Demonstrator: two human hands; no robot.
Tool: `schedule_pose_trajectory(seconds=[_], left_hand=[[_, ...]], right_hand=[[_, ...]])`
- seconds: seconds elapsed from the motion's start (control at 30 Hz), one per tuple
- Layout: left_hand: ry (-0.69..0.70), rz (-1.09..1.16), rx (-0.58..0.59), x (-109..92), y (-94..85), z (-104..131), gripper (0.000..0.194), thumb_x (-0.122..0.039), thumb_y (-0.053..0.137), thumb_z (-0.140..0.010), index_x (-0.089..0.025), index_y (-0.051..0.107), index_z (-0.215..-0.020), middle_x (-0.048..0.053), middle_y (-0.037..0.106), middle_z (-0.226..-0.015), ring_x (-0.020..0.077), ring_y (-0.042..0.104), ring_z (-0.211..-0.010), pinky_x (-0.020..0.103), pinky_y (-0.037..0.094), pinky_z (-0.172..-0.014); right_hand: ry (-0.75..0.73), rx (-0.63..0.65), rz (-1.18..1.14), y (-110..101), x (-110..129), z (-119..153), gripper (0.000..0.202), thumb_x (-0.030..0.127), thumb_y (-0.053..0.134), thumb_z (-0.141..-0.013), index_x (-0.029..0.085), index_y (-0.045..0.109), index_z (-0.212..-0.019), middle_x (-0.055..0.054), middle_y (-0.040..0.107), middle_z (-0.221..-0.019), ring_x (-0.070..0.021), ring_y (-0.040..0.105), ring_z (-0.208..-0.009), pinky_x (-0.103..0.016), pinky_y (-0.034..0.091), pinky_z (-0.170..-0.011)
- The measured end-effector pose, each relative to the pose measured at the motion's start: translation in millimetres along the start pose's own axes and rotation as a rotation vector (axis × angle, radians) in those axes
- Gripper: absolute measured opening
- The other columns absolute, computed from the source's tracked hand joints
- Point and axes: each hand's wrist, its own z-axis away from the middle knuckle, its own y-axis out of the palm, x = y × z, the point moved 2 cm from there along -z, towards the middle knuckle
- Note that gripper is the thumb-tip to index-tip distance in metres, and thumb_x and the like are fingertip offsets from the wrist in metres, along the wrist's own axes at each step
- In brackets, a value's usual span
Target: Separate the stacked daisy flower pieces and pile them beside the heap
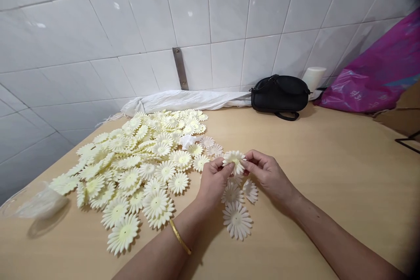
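Between my two hands is a pale yellow artificial daisy flower (235, 158), raised above the table. My left hand (212, 180) pinches its left edge with thumb and fingers. On the opposite side, my right hand (266, 174) grips the petals between thumb and forefinger. Several whiter daisy flowers lie on the table beneath and between the hands, the nearest white daisy flower (237, 220) flat and fully visible. A large heap of pale yellow daisy flowers (131, 162) spreads to the left of my left hand. Fingers partly hide the rim of the held flower.
A clear plastic bag (42, 203) lies at the table's left edge. Along the tiled wall are a rolled white cloth (197, 99), a black case (280, 93) and a white cylinder (314, 78). A magenta plastic bag (367, 78) stands at the back right.
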Motion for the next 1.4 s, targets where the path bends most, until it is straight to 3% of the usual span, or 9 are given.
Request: schedule_pose_trajectory(seconds=[0.17,0.37,0.63,0.77,0.87,1.07,1.2,1.4], left_hand=[[-0.072,0.007,-0.071,0,-1.6,-1,0.023,-0.03,0.061,-0.066,-0.014,0.049,-0.055,-0.004,0.043,-0.044,0.0051,0.036,-0.04,0.018,0.029,-0.039],[-0.054,-0.028,-0.026,-7,1.1,2,0.022,-0.032,0.06,-0.068,-0.014,0.051,-0.059,-0.004,0.043,-0.044,0.0052,0.037,-0.038,0.017,0.031,-0.036],[-0.008,-0.026,0.01,-14,4.5,7,0.021,-0.033,0.06,-0.068,-0.013,0.055,-0.065,-0.004,0.043,-0.045,0.0057,0.038,-0.038,0.017,0.032,-0.035],[-0.025,-0.02,-0.014,-12,4.6,7,0.023,-0.033,0.063,-0.066,-0.013,0.053,-0.059,-0.006,0.04,-0.041,0.0041,0.035,-0.035,0.016,0.028,-0.034],[-0.032,0.032,-0.022,-7,1.7,4,0.022,-0.031,0.066,-0.063,-0.013,0.054,-0.061,-0.005,0.045,-0.046,0.0039,0.037,-0.039,0.016,0.03,-0.038],[-0.144,0.243,0.048,7,-1.6,-2,0.021,-0.03,0.068,-0.061,-0.012,0.059,-0.07,0.0,0.054,-0.059,0.007,0.047,-0.048,0.019,0.036,-0.045],[-0.223,0.323,0.083,10,-1.2,-2,0.022,-0.029,0.069,-0.06,-0.01,0.06,-0.069,0.001,0.054,-0.058,0.0055,0.044,-0.045,0.019,0.034,-0.043],[-0.137,0.202,-0.006,3,-5.6,-4,0.024,-0.032,0.069,-0.06,-0.011,0.06,-0.066,-0.001,0.052,-0.053,0.0045,0.04,-0.04,0.018,0.032,-0.039]], right_hand=[[0.043,0.076,-0.051,5,1,2,0.022,0.039,0.055,-0.075,0.018,0.058,-0.079,0.001,0.054,-0.064,-0.0105,0.048,-0.058,-0.022,0.039,-0.053],[0.108,0.056,-0.123,2,-8,-1,0.035,0.044,0.053,-0.076,0.017,0.061,-0.098,-0.001,0.055,-0.068,-0.0124,0.051,-0.062,-0.025,0.042,-0.058],[0.221,0.241,-0.448,7,-5,1,0.026,0.039,0.058,-0.073,0.018,0.061,-0.088,-0.002,0.057,-0.07,-0.0123,0.052,-0.062,-0.026,0.041,-0.059],[0.176,0.162,-0.452,4,-6,0,0.015,0.032,0.064,-0.07,0.019,0.059,-0.074,0.001,0.056,-0.069,-0.0109,0.051,-0.064,-0.024,0.04,-0.061],[0.143,0.122,-0.366,2,-8,-1,0.014,0.03,0.065,-0.069,0.018,0.057,-0.071,0.002,0.055,-0.067,-0.0101,0.05,-0.062,-0.023,0.039,-0.059],[0.09,0.081,-0.223,4,-11,-1,0.019,0.034,0.063,-0.07,0.017,0.053,-0.069,0.003,0.053,-0.063,-0.0093,0.047,-0.057,-0.023,0.036,-0.054],[0.037,0.064,-0.123,5,-7,-1,0.021,0.036,0.062,-0.07,0.017,0.052,-0.068,0.003,0.052,-0.061,-0.0094,0.046,-0.056,-0.023,0.035,-0.053],[0.041,-0.004,-0.094,2,-4,-2,0.022,0.039,0.058,-0.073,0.017,0.056,-0.075,0.001,0.055,-0.069,-0.0111,0.05,-0.064,-0.025,0.041,-0.062]])
